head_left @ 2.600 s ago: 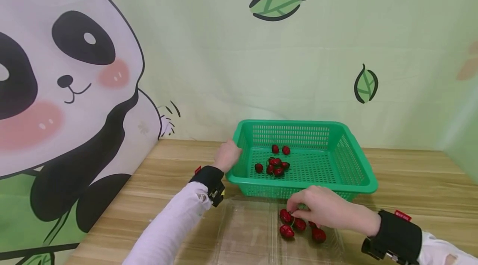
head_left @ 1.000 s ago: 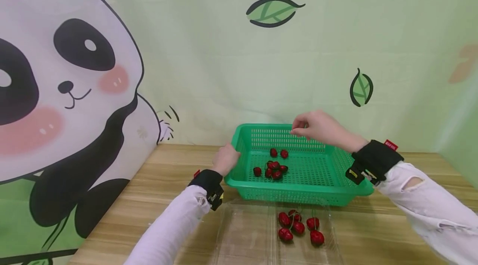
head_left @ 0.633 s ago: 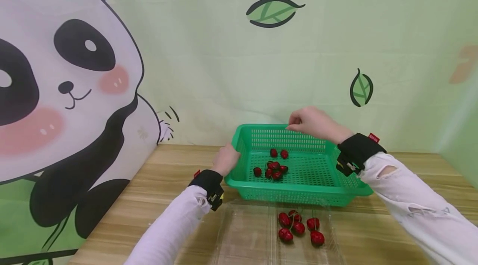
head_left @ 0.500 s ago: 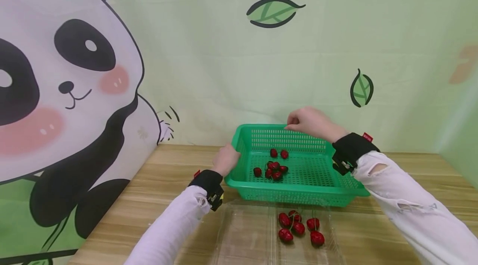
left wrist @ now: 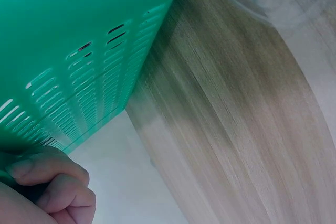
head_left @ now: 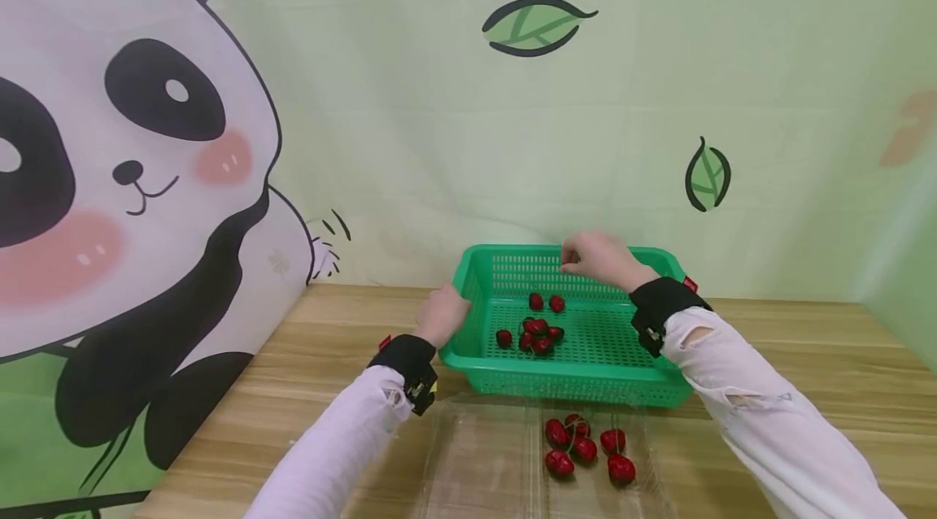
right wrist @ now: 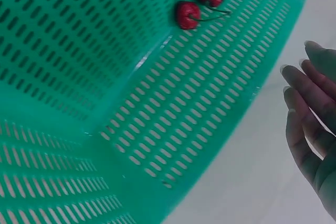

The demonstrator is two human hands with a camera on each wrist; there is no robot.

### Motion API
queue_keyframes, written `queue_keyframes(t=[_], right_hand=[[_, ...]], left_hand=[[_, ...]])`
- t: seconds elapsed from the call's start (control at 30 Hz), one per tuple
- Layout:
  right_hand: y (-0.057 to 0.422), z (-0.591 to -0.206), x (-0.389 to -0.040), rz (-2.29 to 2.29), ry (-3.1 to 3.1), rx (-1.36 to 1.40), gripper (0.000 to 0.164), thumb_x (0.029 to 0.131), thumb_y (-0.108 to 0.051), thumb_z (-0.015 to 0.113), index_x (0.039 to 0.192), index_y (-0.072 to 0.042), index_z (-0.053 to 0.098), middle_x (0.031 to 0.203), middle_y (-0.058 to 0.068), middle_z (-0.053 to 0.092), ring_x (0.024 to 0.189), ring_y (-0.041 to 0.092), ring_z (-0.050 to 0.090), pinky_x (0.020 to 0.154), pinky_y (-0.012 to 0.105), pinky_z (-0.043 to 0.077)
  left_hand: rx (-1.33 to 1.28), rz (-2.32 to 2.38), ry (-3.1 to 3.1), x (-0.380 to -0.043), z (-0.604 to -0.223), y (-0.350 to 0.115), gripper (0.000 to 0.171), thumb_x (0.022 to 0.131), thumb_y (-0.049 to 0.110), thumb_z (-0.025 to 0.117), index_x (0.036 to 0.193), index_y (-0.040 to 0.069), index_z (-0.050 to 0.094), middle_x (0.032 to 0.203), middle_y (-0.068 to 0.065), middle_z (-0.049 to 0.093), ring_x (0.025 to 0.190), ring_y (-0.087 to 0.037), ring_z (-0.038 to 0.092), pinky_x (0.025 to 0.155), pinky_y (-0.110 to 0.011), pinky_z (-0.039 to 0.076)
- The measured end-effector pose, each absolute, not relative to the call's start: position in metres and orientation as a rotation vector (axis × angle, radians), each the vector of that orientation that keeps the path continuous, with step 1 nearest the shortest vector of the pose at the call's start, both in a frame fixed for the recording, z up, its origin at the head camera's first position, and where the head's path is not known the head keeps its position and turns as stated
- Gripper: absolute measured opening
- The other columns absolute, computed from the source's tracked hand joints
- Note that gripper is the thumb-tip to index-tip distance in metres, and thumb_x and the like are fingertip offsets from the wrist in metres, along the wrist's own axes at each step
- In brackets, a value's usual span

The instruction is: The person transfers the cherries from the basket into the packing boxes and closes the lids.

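A green plastic basket point(head_left: 578, 389) with slotted walls stands on the table, several red cherries point(head_left: 540, 325) on its floor. My left hand point(head_left: 443, 314) grips the basket's left rim; in the left wrist view its fingers point(left wrist: 65, 190) curl at the basket's edge. Above the back right part of the basket hovers my right hand point(head_left: 602, 259). The right wrist view shows its fingers point(right wrist: 307, 90) loosely bent with nothing between them, apart from two stemmed cherries point(right wrist: 188, 15) lying below. In front of the basket, a clear plastic clamshell box point(head_left: 483, 462) lies unfolded, with several cherries point(head_left: 584, 449) in its right half.
The wood-grain table point(head_left: 776, 340) extends on both sides of the basket. A pale green cloth backdrop point(head_left: 410, 96) with a panda and leaves hangs close behind the basket.
My right hand has gone from the cherries in the clear box up over the basket, then slightly lower and inward. The left hand keeps its hold on the rim.
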State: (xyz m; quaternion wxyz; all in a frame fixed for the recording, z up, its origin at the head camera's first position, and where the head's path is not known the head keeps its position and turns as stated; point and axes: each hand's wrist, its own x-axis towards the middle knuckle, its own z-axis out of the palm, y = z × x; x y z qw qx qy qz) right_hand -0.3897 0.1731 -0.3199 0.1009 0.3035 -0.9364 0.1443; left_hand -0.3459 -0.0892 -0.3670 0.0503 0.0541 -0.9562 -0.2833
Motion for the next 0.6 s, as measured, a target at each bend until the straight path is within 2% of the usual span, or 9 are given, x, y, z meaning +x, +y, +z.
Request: queue_keyframes(t=[0.33, 0.43, 0.47, 0.57, 0.6], right_hand=[[0.171, -0.337, -0.393, 0.352, -2.861, 0.895, 0.009, 0.099, -0.009, 0.067, 0.102, -0.003, 0.073, 0.098, 0.013, 0.072, 0.088, 0.027, 0.067, 0.083, 0.041, 0.055], [0.174, -0.344, -0.403, 0.355, -2.879, 0.903, 0.008, 0.100, -0.011, 0.067, 0.102, -0.007, 0.073, 0.098, 0.010, 0.072, 0.090, 0.026, 0.067, 0.101, 0.048, 0.052], [0.177, -0.352, -0.411, 0.373, -2.830, 0.946, 0.011, 0.103, -0.018, 0.065, 0.101, -0.010, 0.073, 0.096, 0.007, 0.071, 0.087, 0.022, 0.066, 0.098, 0.043, 0.052], [0.178, -0.358, -0.419, 0.363, -2.832, 0.973, 0.011, 0.103, -0.020, 0.066, 0.101, -0.011, 0.073, 0.096, 0.006, 0.071, 0.088, 0.021, 0.066, 0.099, 0.044, 0.052], [0.177, -0.358, -0.417, 0.356, -2.832, 0.979, 0.011, 0.103, -0.018, 0.066, 0.101, -0.010, 0.073, 0.096, 0.007, 0.071, 0.087, 0.021, 0.067, 0.092, 0.041, 0.054]], left_hand=[[0.161, -0.859, -2.902, -0.348, -0.370, -0.091, 0.033, 0.097, 0.018, 0.060, 0.118, -0.007, 0.063, 0.116, -0.026, 0.071, 0.104, -0.038, 0.070, 0.082, -0.050, 0.057], [0.172, -0.842, -2.907, -0.349, -0.370, -0.090, 0.033, 0.097, 0.019, 0.060, 0.118, -0.007, 0.063, 0.116, -0.026, 0.071, 0.106, -0.037, 0.070, 0.082, -0.050, 0.058], [0.171, -0.837, -2.906, -0.349, -0.370, -0.089, 0.034, 0.097, 0.019, 0.060, 0.118, -0.007, 0.063, 0.116, -0.026, 0.071, 0.106, -0.037, 0.070, 0.083, -0.050, 0.058], [0.168, -0.828, -2.903, -0.349, -0.370, -0.089, 0.034, 0.098, 0.019, 0.061, 0.119, -0.008, 0.063, 0.117, -0.027, 0.071, 0.107, -0.039, 0.070, 0.083, -0.051, 0.058], [0.166, -0.827, -2.904, -0.349, -0.370, -0.089, 0.035, 0.098, 0.019, 0.060, 0.120, -0.008, 0.063, 0.117, -0.027, 0.071, 0.107, -0.039, 0.070, 0.083, -0.051, 0.058]])
